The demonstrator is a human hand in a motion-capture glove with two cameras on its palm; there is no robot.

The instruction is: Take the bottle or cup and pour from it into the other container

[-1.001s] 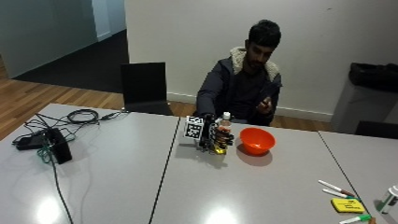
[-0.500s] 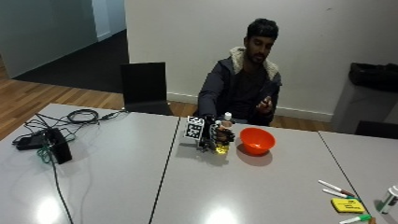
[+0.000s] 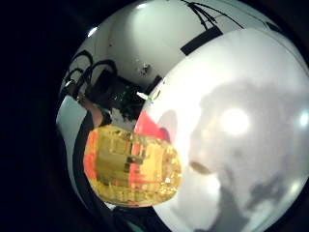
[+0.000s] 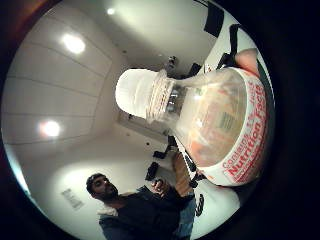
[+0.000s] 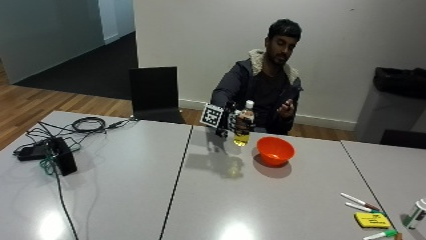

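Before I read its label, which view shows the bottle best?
The thumb side palm view: the bottle fills it, cap and label legible. The little finger side view shows only its yellow base; the outside view shows it small, held upright.

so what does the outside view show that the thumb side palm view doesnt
Only the outside view shows the orange bowl on the grey table, the markers near the table's edge, the black cables, and the gloved right hand gripping the bottle above the table beside the bowl.

Only the thumb side palm view shows the bottle's white cap on, its threaded neck, the "Nutrition Facts" label, and the ceiling lights.

Both show the bottle and the seated person.
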